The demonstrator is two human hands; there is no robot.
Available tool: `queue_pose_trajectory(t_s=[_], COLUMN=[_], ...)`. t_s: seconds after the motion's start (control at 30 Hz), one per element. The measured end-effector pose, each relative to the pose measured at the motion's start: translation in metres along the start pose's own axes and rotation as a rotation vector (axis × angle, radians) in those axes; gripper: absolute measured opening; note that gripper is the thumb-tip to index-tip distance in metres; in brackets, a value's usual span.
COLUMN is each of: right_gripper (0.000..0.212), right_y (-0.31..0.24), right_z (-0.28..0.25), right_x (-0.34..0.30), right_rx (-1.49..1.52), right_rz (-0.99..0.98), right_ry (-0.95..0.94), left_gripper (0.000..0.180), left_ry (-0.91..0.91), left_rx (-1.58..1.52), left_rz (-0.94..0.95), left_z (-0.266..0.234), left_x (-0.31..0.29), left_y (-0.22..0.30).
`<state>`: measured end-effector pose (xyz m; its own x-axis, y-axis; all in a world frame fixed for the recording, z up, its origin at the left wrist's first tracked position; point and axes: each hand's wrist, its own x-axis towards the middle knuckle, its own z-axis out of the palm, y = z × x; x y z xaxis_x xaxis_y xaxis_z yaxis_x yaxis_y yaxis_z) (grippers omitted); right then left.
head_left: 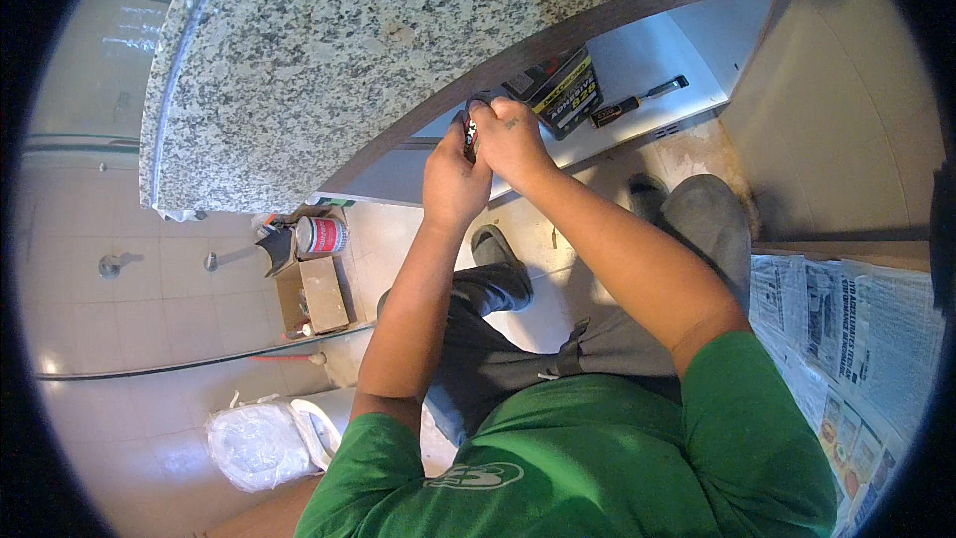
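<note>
My left hand [456, 179] and my right hand [513, 144] meet just below the curved edge of the counter, at the front of an open cabinet. Between them is a small dark object with red and white markings [470, 135]. My fingers cover most of it, so its kind cannot be made out. Both hands are closed around it. Right beside my right hand, a black rectangular tin [566, 95] with yellow lettering stands on the white cabinet shelf [687, 55]. To its right lies a tool with a dark handle and a thin metal shank [639, 102].
A speckled granite countertop [339, 50] overhangs the cabinet. On the left are a red-and-white tin [321, 235], a cardboard box [321, 294] and a plastic-wrapped toilet lid [261, 443]. Newspaper [846, 329] covers a panel on the right. My slippered foot [498, 247] is below.
</note>
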<state>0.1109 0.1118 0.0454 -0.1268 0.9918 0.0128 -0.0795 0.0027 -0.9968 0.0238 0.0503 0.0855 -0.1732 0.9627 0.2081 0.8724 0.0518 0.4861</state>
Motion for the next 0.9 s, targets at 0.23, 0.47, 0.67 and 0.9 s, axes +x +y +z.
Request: queue_pose_trajectory(t_s=[0.23,0.47,0.67,0.9], right_gripper=[0.038,0.034,0.033,0.033], right_y=[0.000,0.013,0.009,0.016], right_z=[0.002,0.010,0.011,0.016], right_x=[0.004,0.015,0.016,0.023], right_rx=[-0.005,0.070,0.079,0.113], right_rz=[-0.003,0.045,0.051,0.086], right_ry=[0.004,0.017,0.003,0.002], left_gripper=[0.033,0.030,0.036,0.039], left_ry=[-0.078,-0.047,-0.082,-0.075], left_rx=[-0.030,0.060,-0.013,0.049], left_rz=[-0.070,0.007,-0.105,-0.065], left_z=[-0.002,-0.002,-0.003,-0.010], left_x=[0.004,0.008,0.008,0.010], left_y=[-0.004,-0.001,-0.002,0.004])
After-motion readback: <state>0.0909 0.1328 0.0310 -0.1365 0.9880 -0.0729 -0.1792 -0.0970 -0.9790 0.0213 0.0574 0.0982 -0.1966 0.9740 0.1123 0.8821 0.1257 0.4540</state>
